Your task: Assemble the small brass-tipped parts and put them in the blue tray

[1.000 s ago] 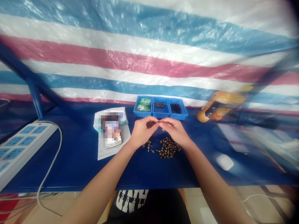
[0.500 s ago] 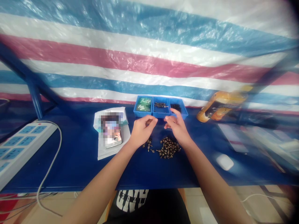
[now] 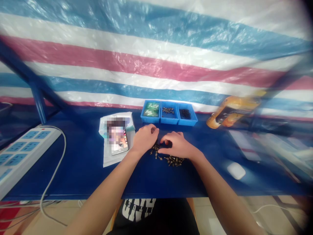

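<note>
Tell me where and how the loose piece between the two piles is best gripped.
Probably across its middle, in a fingertip pinch from the near side. The loose piece lies on the tabletop, with the smaller pile beyond it to the left, the larger pile to its right and the right hand just beyond. Its finer shape is too small to tell.

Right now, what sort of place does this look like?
Probably a small-parts workstation: three blue bins stand beyond a pile of small brassy parts, with a power strip at left.
</note>
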`<state>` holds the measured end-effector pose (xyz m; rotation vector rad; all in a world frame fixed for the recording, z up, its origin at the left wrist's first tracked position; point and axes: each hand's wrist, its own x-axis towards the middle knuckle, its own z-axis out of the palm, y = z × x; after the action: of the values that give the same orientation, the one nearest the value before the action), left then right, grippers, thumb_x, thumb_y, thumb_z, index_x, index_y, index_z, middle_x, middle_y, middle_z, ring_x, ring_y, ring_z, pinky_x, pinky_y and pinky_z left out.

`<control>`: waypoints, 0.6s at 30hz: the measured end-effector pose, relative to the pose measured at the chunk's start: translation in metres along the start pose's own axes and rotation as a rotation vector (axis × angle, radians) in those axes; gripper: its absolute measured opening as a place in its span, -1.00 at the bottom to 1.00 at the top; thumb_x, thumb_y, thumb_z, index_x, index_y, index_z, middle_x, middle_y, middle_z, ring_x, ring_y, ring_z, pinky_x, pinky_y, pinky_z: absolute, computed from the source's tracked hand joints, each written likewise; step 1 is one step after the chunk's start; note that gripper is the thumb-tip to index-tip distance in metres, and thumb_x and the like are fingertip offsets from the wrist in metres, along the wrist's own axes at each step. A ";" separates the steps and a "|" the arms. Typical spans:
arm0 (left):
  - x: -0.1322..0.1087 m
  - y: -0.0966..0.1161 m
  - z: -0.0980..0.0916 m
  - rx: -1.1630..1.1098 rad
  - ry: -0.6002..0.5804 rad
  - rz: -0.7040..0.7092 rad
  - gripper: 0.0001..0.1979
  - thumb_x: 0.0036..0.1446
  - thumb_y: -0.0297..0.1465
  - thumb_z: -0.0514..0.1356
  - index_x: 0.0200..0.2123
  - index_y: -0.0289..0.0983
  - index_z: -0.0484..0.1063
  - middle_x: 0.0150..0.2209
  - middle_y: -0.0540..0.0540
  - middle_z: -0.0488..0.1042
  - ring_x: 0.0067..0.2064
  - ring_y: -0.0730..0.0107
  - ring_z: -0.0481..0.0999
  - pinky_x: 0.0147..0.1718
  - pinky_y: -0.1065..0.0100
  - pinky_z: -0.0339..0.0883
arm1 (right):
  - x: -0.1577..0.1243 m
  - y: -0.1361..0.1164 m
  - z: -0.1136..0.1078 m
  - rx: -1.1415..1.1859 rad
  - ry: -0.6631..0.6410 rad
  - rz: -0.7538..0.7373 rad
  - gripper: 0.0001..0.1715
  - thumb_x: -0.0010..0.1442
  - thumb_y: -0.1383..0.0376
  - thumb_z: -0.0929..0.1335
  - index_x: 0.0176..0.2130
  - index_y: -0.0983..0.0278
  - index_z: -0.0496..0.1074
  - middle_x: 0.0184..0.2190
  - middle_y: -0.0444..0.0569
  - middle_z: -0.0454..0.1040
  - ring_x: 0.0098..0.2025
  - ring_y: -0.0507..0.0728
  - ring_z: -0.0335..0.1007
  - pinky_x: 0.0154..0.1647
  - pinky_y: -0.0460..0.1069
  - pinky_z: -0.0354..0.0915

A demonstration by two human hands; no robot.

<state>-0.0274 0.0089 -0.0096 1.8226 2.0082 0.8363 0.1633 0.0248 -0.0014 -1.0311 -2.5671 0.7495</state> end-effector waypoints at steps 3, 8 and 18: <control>-0.002 -0.001 0.003 0.068 -0.031 0.008 -0.75 0.25 -0.18 0.09 -0.23 -0.11 0.53 -0.22 -0.08 0.63 -0.21 0.13 0.59 -0.32 0.28 0.32 | 0.002 -0.005 0.006 -0.011 -0.030 -0.031 -0.52 0.08 -0.14 0.45 -0.30 0.20 0.47 -0.41 -0.14 0.46 -0.22 0.14 0.31 -0.03 0.12 0.00; -0.004 0.002 0.004 0.092 -0.040 0.029 -0.75 0.26 -0.17 0.09 -0.22 -0.11 0.52 -0.22 -0.09 0.62 -0.20 0.13 0.58 -0.30 0.27 0.32 | 0.003 -0.006 0.010 -0.035 -0.023 -0.028 -0.71 0.22 0.03 0.41 -0.30 0.21 0.45 -0.43 -0.14 0.45 -0.24 0.13 0.31 -0.06 0.10 -0.02; -0.005 0.004 0.002 0.105 -0.067 0.047 -0.75 0.26 -0.18 0.07 -0.21 -0.10 0.51 -0.20 -0.08 0.63 -0.20 0.12 0.58 -0.32 0.27 0.30 | 0.004 -0.006 0.009 -0.089 0.067 -0.015 -0.85 0.28 0.24 0.31 -0.32 0.22 0.43 -0.35 -0.12 0.49 -0.24 0.12 0.35 -0.06 0.08 -0.03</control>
<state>-0.0225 0.0048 -0.0099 1.9346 2.0102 0.6847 0.1533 0.0201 -0.0055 -1.0433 -2.5687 0.5907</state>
